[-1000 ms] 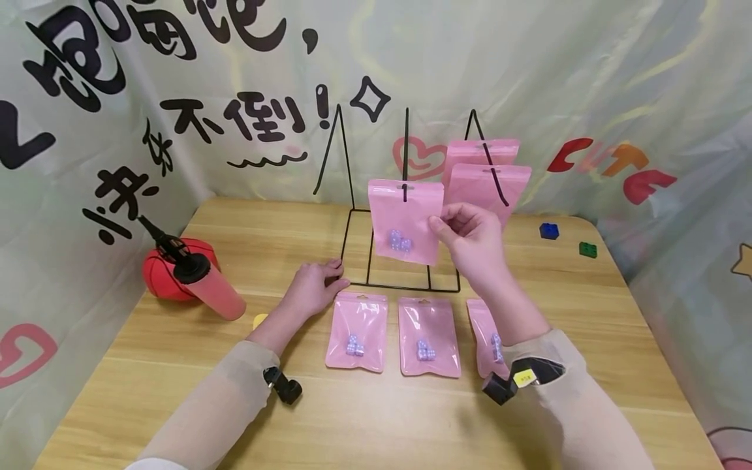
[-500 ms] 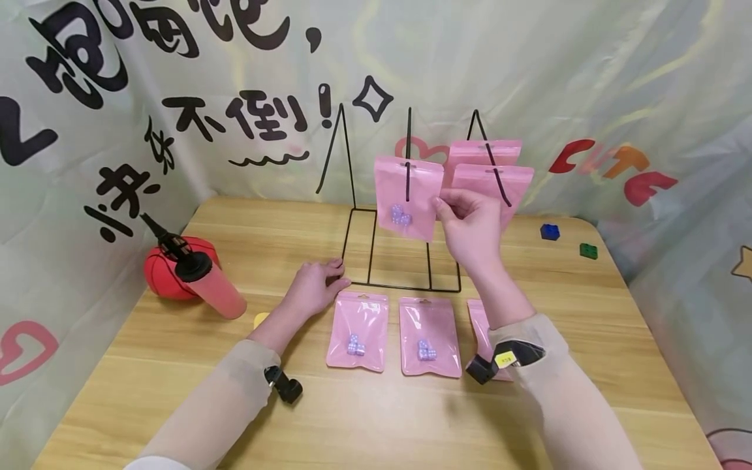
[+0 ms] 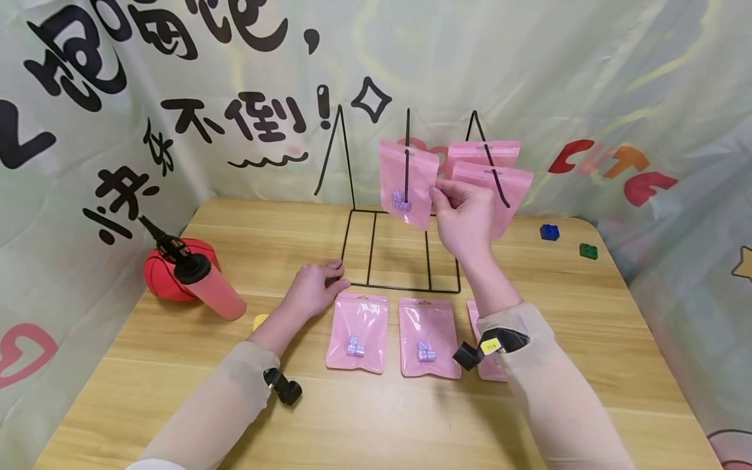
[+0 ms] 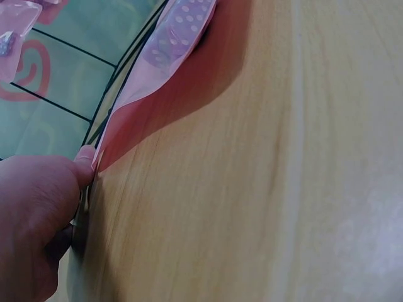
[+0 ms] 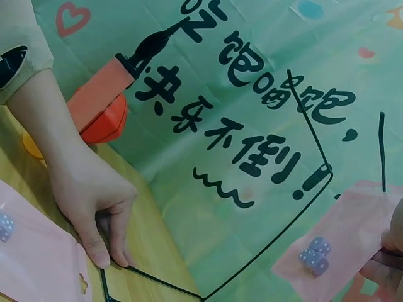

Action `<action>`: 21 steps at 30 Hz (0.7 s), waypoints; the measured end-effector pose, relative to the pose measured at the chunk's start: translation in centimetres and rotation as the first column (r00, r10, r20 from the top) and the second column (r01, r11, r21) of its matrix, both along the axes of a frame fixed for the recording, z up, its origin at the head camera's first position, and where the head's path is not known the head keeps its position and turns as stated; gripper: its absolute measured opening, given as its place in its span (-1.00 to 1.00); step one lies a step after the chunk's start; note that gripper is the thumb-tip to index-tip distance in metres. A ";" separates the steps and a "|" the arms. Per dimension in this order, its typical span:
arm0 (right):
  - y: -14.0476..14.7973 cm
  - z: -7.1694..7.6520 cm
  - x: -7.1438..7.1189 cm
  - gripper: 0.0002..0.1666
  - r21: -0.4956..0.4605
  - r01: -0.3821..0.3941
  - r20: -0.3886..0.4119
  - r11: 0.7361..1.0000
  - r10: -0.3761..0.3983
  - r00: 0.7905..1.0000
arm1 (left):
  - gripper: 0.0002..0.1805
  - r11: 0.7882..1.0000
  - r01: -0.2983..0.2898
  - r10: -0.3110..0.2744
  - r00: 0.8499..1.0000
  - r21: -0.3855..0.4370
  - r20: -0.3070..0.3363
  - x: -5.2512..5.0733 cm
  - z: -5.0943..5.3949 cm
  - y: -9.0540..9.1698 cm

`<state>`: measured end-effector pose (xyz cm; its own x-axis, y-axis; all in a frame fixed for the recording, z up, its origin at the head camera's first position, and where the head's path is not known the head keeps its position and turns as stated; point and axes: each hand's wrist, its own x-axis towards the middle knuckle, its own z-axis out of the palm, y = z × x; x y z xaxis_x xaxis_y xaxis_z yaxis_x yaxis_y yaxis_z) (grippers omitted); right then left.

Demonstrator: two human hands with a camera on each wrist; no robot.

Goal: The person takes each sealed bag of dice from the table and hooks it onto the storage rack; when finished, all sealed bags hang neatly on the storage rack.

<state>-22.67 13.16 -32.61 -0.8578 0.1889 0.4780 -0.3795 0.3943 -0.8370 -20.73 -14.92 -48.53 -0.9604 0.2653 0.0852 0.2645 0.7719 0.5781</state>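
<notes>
In the head view my right hand pinches the right edge of a pink zip bag with small dotted dice inside. The middle hook of the black wire rack passes through the bag's top hole, and the bag is turned at an angle. My left hand grips the rack's front left base corner, low at the table. Thumb and fingers of that left hand also show round the wire in the right wrist view. Two pink bags, the front one overlapping the rear one, hang on the right hook.
Below the rack lie a left bag, a middle bag and a right bag partly behind my forearm. At left, a pink cylinder with black top leans by a red basketball-patterned object. A blue block and green block lie right.
My right hand has moved the pinched bag up and back along the middle hook, away from its tip, and the bag has turned. The left hand stays at the rack's corner.
</notes>
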 end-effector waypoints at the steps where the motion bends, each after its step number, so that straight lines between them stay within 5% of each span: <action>1: 0.0 0.0 -0.1 -0.85 -0.001 0.001 0.001 1.000 -0.001 1.000 | -0.49 1.000 0.000 0.000 1.000 0.000 0.001 0.0 0.0 0.0; 10: 0.2 -0.3 0.3 -0.80 -0.016 -0.048 0.046 0.999 0.048 0.998 | -0.50 1.000 0.003 -0.003 1.000 -0.002 -0.008 0.0 0.0 0.1; 21: 2.1 -0.2 3.4 -0.76 0.022 -0.047 0.081 0.999 0.045 0.996 | -0.51 1.000 0.010 -0.010 1.000 0.010 -0.014 0.0 0.1 0.1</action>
